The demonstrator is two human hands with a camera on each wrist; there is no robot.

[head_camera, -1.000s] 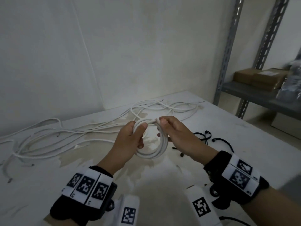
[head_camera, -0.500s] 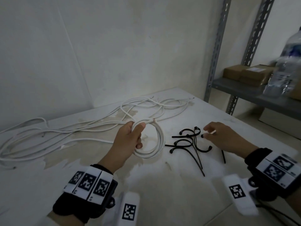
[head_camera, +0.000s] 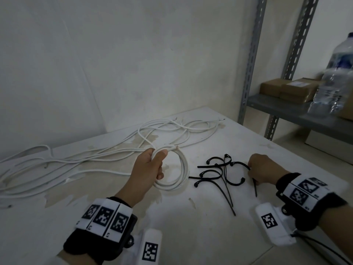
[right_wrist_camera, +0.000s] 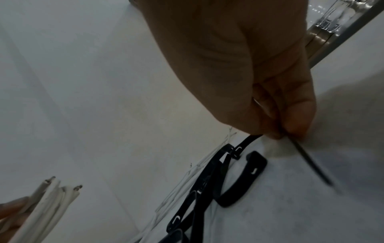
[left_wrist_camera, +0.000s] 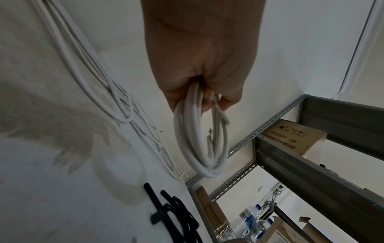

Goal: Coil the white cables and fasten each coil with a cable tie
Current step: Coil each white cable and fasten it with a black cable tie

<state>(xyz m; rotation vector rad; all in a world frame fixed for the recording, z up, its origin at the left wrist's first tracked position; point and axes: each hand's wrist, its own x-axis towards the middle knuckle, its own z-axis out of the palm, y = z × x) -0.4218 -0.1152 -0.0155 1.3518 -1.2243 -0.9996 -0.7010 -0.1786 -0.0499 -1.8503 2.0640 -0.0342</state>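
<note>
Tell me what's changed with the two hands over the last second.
The right hand let go of the white coil, swung right to the black cable ties on the table and now pinches one cable tie. The left hand kept gripping the coil, and the loose cables stayed put.

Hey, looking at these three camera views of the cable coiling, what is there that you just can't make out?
- Head view: the right hand covers the middle of the cable tie it pinches.
- Left wrist view: the left hand hides the top of the coil, so the turns cannot be counted.
- Head view: the water bottle is blurred and cut by the right edge.
- Right wrist view: the tie's tail is motion-blurred.
</note>
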